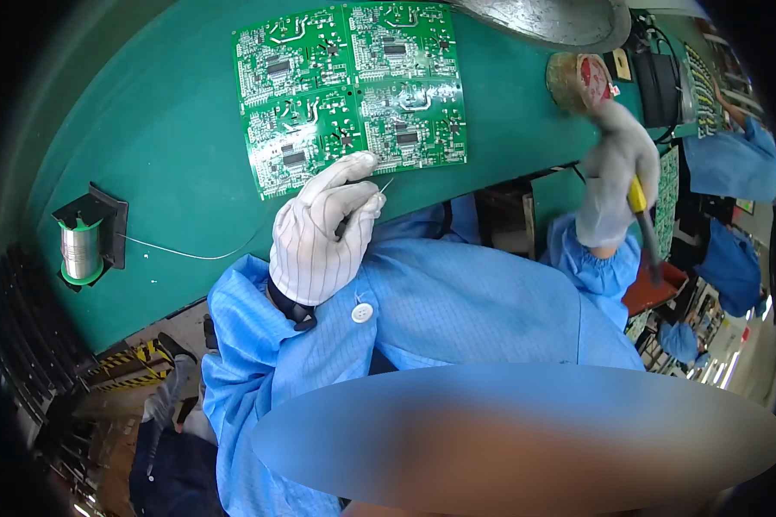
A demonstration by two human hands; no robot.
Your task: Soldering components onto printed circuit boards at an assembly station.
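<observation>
My left hand (323,228), in a white striped glove, is closed in a pinch on thin solder wire (387,184) at the near edge of a green circuit board panel (353,95). The panel lies flat and carries several repeated sections of small parts. From a solder spool (81,253) on a black stand at the left, the wire (181,253) runs across toward this hand. My right hand (616,172), also gloved and smeared by motion, grips a soldering iron (637,196) with a yellow band and dark handle. It is off to the right, near the round container.
A green work table (172,112) lies under the panel. At the far right stand a round tan container (569,79) with red inside and a black box (657,90) with cables. A grey metal piece (560,21) hangs at the top. Other people in blue (733,164) are at the right.
</observation>
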